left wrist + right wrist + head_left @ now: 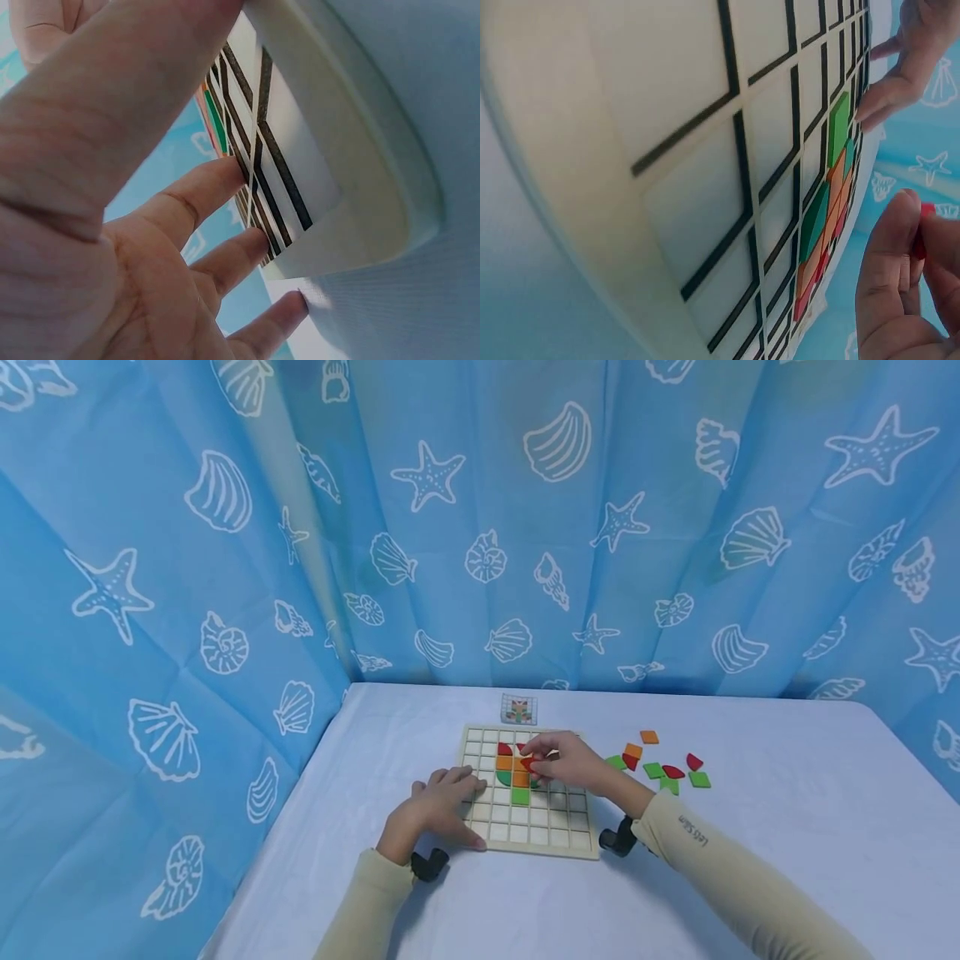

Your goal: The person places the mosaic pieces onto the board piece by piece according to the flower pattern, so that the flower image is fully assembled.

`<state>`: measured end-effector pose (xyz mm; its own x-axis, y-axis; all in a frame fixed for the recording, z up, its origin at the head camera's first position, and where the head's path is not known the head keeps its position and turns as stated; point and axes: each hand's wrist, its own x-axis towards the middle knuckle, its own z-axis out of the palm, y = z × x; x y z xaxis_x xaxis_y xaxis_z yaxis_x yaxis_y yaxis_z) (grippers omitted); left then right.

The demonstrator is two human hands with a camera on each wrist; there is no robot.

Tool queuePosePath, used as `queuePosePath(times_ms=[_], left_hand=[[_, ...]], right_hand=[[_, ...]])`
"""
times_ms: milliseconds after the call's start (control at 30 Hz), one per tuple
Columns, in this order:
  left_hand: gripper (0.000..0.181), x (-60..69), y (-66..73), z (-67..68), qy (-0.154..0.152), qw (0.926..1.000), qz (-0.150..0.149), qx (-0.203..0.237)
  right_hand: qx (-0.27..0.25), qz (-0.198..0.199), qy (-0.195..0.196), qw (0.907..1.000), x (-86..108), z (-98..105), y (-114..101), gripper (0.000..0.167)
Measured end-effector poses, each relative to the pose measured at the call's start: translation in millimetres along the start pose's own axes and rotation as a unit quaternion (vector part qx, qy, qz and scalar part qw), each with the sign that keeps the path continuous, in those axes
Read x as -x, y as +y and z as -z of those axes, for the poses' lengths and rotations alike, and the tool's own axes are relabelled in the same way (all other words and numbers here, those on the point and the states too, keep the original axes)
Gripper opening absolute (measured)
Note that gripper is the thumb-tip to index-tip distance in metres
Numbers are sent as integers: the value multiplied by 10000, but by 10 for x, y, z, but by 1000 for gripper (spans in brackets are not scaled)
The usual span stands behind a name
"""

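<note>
A wooden grid board (540, 837) lies on the white table, with red, orange and green pieces set in its upper middle cells. The lowest of these is a green square (521, 796). Pinched between thumb and finger, a red piece (922, 231) is held by my right hand (567, 762) just above the board. My left hand (438, 806) rests on the board's left edge, fingers spread; in the left wrist view its fingertips touch the grid (279, 161). Part of the pattern is hidden behind my right hand in the head view.
Loose pieces lie right of the board, among them an orange square (649, 737), a green square (700, 780) and a red piece (694, 762). Behind the board sits a small pattern card (519, 710). A blue curtain (480, 610) hangs beyond the table.
</note>
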<state>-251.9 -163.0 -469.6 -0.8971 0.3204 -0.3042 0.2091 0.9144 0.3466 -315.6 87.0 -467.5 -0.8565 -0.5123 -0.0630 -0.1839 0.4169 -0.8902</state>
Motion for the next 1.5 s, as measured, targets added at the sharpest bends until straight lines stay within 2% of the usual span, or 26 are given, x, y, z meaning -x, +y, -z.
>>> queuePosePath(times_ms=[167, 433, 633, 900, 1100, 1500], left_hand=[[91, -11, 0, -22, 24, 10000, 5, -24], [92, -6, -8, -28, 71, 10000, -19, -48], [93, -13, -17, -42, 42, 10000, -18, -61], [93, 0, -7, -24, 33, 10000, -15, -45], [93, 7, -6, -10, 13, 10000, -61, -65], [91, 19, -18, -4, 27, 9999, -103, -45]], right_hand=[[-129, -107, 103, 9998, 18, -49, -33, 34], [349, 81, 341, 9988, 25, -77, -30, 20], [554, 16, 321, 9979, 30, -106, -40, 20], [873, 115, 302, 9957, -4, -148, -20, 18], [1094, 209, 352, 9932, -65, -224, -15, 12], [1390, 241, 197, 9898, -104, -426, -111, 7]])
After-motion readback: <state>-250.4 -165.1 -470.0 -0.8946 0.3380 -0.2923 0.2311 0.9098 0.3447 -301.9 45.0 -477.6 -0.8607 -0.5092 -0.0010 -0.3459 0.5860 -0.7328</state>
